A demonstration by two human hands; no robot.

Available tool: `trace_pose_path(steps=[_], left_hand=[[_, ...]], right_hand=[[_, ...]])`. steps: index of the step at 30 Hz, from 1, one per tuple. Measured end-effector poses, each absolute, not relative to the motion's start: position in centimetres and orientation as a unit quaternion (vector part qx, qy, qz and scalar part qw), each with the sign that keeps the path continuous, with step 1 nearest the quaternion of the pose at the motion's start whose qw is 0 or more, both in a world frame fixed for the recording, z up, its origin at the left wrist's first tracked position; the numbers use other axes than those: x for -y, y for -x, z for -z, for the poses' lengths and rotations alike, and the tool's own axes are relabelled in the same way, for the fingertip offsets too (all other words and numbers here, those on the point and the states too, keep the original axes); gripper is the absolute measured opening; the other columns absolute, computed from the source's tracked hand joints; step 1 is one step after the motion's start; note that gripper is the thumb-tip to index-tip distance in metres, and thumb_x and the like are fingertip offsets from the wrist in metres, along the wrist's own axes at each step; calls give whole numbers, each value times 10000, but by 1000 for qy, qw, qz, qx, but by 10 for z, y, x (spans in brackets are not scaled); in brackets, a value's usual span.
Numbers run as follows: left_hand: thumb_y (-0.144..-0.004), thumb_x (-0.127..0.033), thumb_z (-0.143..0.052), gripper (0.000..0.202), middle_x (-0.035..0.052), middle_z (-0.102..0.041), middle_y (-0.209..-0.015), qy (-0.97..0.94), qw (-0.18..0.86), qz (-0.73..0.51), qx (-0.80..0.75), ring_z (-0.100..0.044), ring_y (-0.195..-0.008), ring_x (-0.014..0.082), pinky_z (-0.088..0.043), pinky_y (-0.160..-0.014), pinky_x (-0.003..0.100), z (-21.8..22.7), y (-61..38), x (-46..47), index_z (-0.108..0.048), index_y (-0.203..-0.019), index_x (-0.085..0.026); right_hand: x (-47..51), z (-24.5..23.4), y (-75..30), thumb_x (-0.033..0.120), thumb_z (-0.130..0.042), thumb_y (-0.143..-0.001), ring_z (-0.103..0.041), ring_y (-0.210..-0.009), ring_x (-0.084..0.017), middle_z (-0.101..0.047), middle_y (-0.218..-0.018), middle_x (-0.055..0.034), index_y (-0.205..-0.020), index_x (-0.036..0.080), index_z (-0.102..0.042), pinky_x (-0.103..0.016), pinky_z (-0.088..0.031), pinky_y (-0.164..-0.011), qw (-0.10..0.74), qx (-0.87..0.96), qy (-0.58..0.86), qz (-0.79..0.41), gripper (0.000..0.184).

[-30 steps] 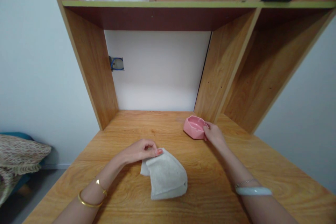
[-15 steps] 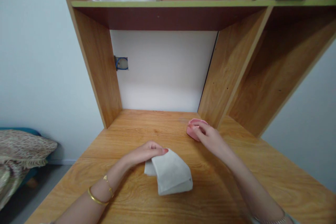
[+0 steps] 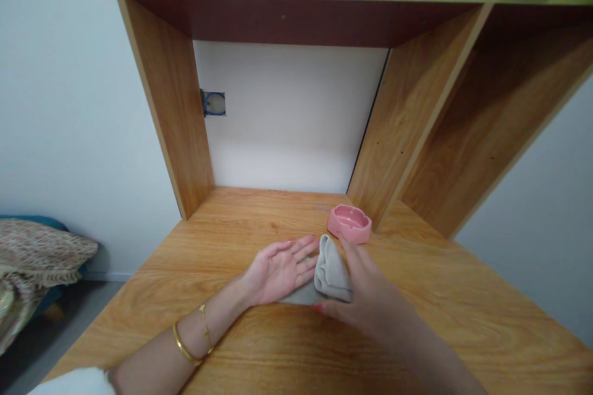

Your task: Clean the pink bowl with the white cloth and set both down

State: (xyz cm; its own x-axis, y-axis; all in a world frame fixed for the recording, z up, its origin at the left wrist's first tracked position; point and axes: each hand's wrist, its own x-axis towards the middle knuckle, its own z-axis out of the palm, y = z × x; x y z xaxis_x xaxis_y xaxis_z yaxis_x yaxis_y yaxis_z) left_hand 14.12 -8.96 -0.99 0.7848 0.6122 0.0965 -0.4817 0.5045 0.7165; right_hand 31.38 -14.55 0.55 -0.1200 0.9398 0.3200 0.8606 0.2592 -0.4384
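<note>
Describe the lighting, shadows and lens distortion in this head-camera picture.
Head view: soft, even light, no glare; the shelf underside is dark; a faint shadow lies on the desk under the left hand; the wide lens splays the uprights outward; the cloth looks sharp.

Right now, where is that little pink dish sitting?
In the head view, the small pink dish sits on the wooden desk, right of centre, at the foot of the upright wooden divider, just beyond the folded grey cloth.
</note>
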Motion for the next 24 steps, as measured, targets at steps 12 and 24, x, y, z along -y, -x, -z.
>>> trace_pose_path(steps=[12,24], left_hand=[[-787,-225,-482,177,66,-600,-907,-796,431,-345,-249,-523,-921,192,-367,-848,318,18,-133,79,-626,-868,-162],[-887,-355,-375,385,-19,-406,-1328,-928,233,-180,-228,-363,-1179,253,-214,-943,396,22,-135,93,-375,-1272,-364]], right_hand=[[132,15,-360,275,-441,-671,-556,-553,-186,-527,-606,28,-1298,163,-266,-297,-436,-545,369,600,695,-145,660],[141,48,-413,289,-503,-587,-515,-528,-180,-498,-555,50,-1215,128,-368,-293,-397,-522,399,574,686,-202,662]])
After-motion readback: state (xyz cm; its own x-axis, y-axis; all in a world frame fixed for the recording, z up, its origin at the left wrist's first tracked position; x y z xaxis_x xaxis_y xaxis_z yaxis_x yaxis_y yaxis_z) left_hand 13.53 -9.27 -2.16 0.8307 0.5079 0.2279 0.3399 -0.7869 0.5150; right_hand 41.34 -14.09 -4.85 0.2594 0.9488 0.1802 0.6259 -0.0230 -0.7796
